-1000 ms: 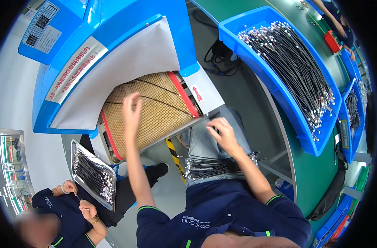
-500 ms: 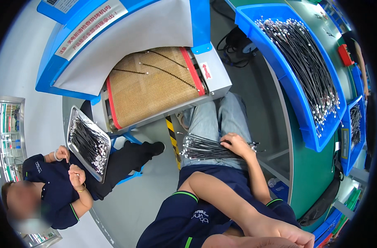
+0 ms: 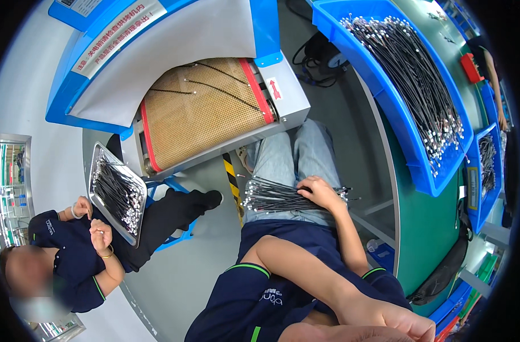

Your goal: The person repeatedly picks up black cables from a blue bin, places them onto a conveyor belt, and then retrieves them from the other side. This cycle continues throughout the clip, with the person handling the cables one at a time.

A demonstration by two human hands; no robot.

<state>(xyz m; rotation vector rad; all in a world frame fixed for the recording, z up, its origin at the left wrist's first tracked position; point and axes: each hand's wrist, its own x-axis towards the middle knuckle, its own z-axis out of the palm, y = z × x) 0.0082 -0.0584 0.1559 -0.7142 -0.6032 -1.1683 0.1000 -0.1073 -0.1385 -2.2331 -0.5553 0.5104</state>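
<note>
Across my lap lies a bundle of thin black cables (image 3: 271, 196) with small white and silvery ends. My right hand (image 3: 319, 192) rests over its right part, fingers curled onto the cables. My left forearm crosses in front of my body toward the lower right. At its end my left hand (image 3: 394, 320) is bent and closed near the bottom edge, well apart from the cables. Whatever it may hold is hidden. Ahead of my knees, a few similar black cables (image 3: 228, 94) lie spaced out on the tan mesh conveyor belt (image 3: 186, 131).
A blue-framed machine (image 3: 265, 34) with a white curtain covers the belt's far end. To the right, a blue bin (image 3: 442, 185) full of cables stands on a green table (image 3: 428, 245). At left, a seated co-worker (image 3: 72, 256) has a metal tray (image 3: 135, 236) of cables.
The whole scene has shifted slightly left and upward in the picture. My right hand stays on the bundle, and my left hand keeps its bent pose. The co-worker's hands have moved a little.
</note>
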